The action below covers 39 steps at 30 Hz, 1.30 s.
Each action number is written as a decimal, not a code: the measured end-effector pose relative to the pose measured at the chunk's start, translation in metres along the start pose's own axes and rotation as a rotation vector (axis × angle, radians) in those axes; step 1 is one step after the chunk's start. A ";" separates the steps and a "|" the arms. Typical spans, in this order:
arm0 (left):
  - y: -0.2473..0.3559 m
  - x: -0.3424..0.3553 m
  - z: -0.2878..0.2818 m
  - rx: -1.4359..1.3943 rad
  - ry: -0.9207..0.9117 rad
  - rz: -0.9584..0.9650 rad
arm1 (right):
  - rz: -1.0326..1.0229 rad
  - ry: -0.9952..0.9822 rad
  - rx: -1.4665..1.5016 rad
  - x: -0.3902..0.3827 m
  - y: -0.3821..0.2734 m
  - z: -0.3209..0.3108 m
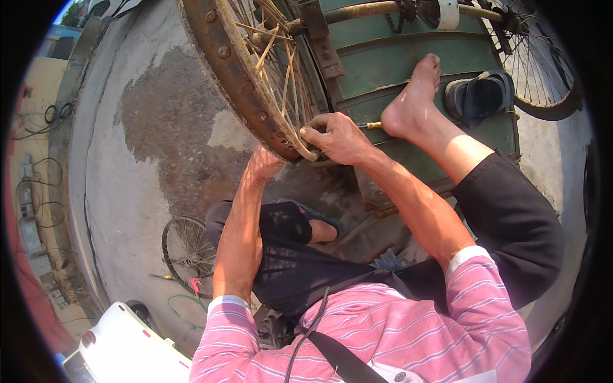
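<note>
A rusty spoked wheel (223,51) stands upright above my hands. My left hand (267,163) reaches behind the bottom of its rim, its fingers hidden by it. My right hand (325,136) is closed on the rim's inner edge, thumb and forefinger near the spokes. A thin tool with a yellow end (373,125) shows just right of that hand, beside my bare foot (415,105), which rests on a green ridged metal panel (364,64).
A black sandal (479,92) sits on the panel; another spoked wheel (536,76) is at upper right. A small wheel (191,255) lies on the concrete at lower left, near a white plastic body (121,345). Cables (38,179) run along the left edge.
</note>
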<state>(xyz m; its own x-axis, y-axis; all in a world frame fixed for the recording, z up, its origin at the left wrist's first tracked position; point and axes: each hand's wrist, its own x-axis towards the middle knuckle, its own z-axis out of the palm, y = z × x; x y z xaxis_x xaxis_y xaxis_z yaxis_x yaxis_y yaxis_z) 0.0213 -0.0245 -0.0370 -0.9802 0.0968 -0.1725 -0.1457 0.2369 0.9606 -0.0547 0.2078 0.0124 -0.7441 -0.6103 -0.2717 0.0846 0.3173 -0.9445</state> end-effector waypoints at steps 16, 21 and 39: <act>0.076 0.004 0.024 0.109 0.051 -0.086 | 0.032 0.010 0.333 0.000 0.033 0.002; 0.033 0.012 0.024 -0.234 0.004 -0.041 | 0.024 0.079 0.292 0.003 0.041 0.011; -0.011 0.006 0.020 -0.125 0.098 0.004 | 0.023 0.154 0.354 -0.001 0.054 0.014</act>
<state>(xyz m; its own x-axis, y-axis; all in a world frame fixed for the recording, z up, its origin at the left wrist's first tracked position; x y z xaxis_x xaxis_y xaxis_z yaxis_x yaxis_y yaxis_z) 0.0193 -0.0068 -0.0533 -0.9883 0.0015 -0.1523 -0.1511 0.1140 0.9819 -0.0404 0.2150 -0.0411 -0.8277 -0.4816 -0.2881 0.3061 0.0429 -0.9510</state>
